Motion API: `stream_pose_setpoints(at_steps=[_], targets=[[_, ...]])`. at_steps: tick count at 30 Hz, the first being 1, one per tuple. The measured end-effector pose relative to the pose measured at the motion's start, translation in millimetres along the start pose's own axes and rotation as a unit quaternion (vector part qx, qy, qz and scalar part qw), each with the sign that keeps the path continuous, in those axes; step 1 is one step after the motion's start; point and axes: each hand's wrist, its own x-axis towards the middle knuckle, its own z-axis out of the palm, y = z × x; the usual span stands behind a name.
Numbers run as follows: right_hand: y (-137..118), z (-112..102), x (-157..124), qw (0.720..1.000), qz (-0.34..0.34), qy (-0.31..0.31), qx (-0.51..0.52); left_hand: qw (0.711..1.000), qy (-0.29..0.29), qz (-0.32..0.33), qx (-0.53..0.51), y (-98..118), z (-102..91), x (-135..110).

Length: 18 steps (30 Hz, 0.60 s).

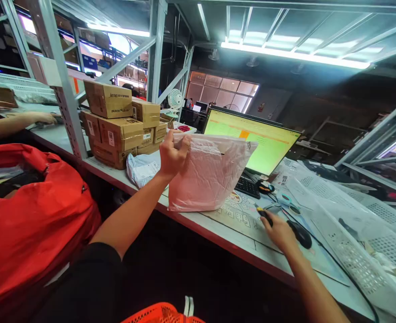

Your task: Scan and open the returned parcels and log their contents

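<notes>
A: Can any writing be read here?
B: Hardly. The cardboard boxes (117, 130) carry dark print and white barcode labels, all too small to read.
A: And the monitor (251, 141)?
B: Rows of text, blurred. The desk mat (238, 214) shows big outlined characters, but they aren't legible.

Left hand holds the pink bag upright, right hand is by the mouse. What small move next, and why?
Probably lay the bag flat on the table, further in: the left hand pinches only its top edge, it stands near the table's front edge, and the right hand, down by the mouse, gives no support.
</notes>
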Motion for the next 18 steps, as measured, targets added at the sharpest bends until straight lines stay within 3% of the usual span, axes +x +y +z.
stream_pose_setpoints(at_steps=[3, 5, 8, 11, 14, 18], targets=[[11.1, 24.2, -4.0, 0.997, 0.027, -0.050, -0.055, 1.000, 0.001, 0.006, -0.016, 2.3, -1.4, -2.6], [-5.3, 17.0, -1.3, 0.998, 0.014, -0.038, -0.037, 0.999, -0.005, 0.011, -0.030, 7.0, -1.4, -5.7], [-64.1, -16.3, 8.8, 0.988, -0.061, 0.094, 0.103, 0.999, -0.007, 0.019, -0.033, 23.0, 1.5, -14.2], [-137.8, -42.6, 23.1, 0.941, -0.121, 0.201, 0.245, 0.999, 0.003, 0.034, -0.021, 48.6, 4.5, -29.6], [-188.3, -39.1, 39.3, 0.905, -0.119, 0.228, 0.338, 0.999, -0.013, 0.044, -0.026, 71.9, 1.0, -47.2], [-203.4, -13.4, 54.8, 0.922, -0.077, 0.252, 0.285, 0.999, -0.020, 0.050, -0.008, 76.8, -13.7, -55.4]])
